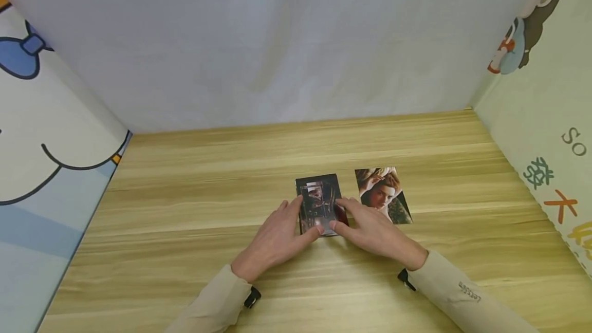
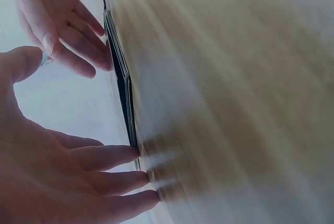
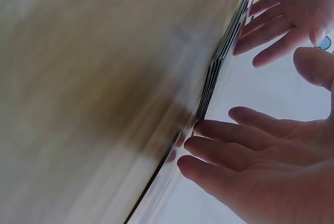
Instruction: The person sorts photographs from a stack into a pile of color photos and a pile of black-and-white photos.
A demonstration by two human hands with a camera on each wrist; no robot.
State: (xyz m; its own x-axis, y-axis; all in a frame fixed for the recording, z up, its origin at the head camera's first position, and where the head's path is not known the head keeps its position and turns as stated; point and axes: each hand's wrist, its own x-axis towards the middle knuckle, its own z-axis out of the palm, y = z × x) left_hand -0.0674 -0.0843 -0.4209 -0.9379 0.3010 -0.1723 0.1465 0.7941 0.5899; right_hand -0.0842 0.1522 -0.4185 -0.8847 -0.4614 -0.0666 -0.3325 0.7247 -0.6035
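A small stack of dark photo cards (image 1: 319, 205) lies on the wooden table. My left hand (image 1: 276, 238) is at the stack's left side, its fingers extended and touching the edge. At the opposite side, my right hand (image 1: 376, 230) reaches in with straight fingers against the right edge. Both thumbs are near the stack's front edge. From the left wrist, the cards (image 2: 122, 78) show edge-on as several thin layers, slightly uneven. A single photo card (image 1: 383, 194) with a person's portrait lies just right of the stack, partly behind the right hand.
The light wood table (image 1: 194, 184) runs back to a pale grey curtain (image 1: 194, 55). Printed panels with cartoon figures and lettering stand at the left (image 1: 69, 117) and right (image 1: 532, 117). A dark strap piece shows beneath each cuff.
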